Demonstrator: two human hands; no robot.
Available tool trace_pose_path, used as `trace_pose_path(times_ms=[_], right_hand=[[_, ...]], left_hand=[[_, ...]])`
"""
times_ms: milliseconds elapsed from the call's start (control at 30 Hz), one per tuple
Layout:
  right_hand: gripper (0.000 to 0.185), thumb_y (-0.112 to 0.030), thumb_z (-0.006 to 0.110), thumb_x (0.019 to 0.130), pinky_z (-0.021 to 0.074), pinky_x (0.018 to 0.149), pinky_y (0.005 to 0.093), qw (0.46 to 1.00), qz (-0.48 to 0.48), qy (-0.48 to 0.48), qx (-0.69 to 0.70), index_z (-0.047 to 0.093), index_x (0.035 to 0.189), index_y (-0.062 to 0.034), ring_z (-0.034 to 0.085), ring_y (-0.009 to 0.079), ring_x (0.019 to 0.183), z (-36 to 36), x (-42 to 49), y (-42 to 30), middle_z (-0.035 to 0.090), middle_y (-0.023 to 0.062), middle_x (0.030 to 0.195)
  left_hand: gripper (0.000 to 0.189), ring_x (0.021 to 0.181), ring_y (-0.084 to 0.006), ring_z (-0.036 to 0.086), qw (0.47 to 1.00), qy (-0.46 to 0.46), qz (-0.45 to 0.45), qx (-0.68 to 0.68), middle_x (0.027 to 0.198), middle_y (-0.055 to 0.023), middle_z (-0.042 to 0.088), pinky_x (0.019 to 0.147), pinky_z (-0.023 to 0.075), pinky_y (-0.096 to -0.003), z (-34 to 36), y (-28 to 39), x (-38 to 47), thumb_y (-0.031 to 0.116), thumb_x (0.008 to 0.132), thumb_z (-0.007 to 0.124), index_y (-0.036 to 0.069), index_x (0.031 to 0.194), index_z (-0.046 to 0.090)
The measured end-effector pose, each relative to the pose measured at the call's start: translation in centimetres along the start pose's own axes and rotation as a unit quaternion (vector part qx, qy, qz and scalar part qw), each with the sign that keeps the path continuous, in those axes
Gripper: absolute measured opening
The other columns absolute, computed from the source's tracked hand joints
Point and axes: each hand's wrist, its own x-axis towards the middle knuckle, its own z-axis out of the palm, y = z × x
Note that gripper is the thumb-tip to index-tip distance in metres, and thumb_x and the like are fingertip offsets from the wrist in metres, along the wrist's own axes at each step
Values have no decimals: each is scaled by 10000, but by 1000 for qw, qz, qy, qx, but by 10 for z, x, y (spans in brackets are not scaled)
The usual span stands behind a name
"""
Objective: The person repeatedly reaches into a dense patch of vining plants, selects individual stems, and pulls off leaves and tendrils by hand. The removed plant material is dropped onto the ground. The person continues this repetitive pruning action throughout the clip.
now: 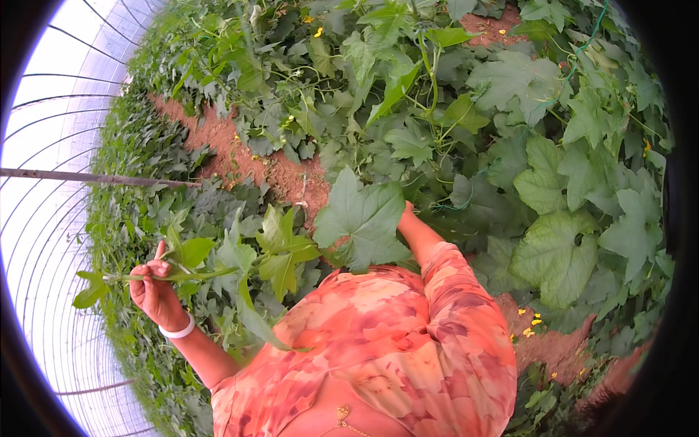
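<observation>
My left hand (152, 287), a white bracelet (177, 328) on its wrist, is raised at the left. Its fingers close on a green vine stem (202, 274), whose leafy tip points left. Bright lobed leaves (284, 251) grow along the stem towards my chest. Of my right hand (408, 207) only a small part shows, beside a large lobed leaf (363, 221); foliage hides the fingers, so what they touch cannot be told. Beyond it an upright vine (431, 82) climbs among leaves. A green twine (573, 68) runs down at the upper right.
Dense vines fill both sides, with strips of reddish soil (218, 142) between them. Yellow blossoms (528, 331) lie on soil at the lower right. A metal pole (98, 177) crosses at the left, before the ribbed greenhouse cover (49, 229).
</observation>
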Motion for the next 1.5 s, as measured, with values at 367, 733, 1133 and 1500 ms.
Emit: trace_pose_path(times_ms=[367, 733, 1133, 1500], right_hand=[[339, -243, 628, 877, 552, 763, 414, 988, -6, -120, -98, 672, 1156, -56, 696, 290, 898, -4, 7, 3, 700, 129, 1147], [494, -305, 699, 831, 530, 874, 407, 945, -76, -30, -317, 578, 1292, -171, 623, 352, 1067, -82, 15, -3, 599, 172, 1224], [237, -213, 478, 940, 501, 875, 458, 868, -160, -31, -468, 648, 1060, -100, 623, 379, 1055, -124, -12, 28, 663, 209, 1069], [199, -70, 590, 806, 534, 747, 468, 828, -310, 28, -467, 645, 988, -131, 663, 352, 904, -136, -46, 26, 683, 114, 963]], left_hand=[[178, 874, -259, 645, 1000, 2, -22, 22, 895, -142, 675, 1164, 229, -669, 4, -2, 13, 92, 996, 536, -9, 1124, 609], [202, 919, -230, 654, 999, -4, -47, 1, 917, -119, 679, 1191, 194, -655, 0, -4, 29, 107, 1010, 527, -5, 1155, 609], [196, 909, -236, 655, 999, 2, -39, 23, 913, -137, 686, 1171, 243, -658, -7, -9, 39, 92, 1018, 501, -13, 1146, 606], [219, 941, -251, 665, 998, 33, -51, -26, 945, -144, 705, 1157, 308, -635, -36, -31, 45, 107, 1019, 520, -26, 1166, 613]])
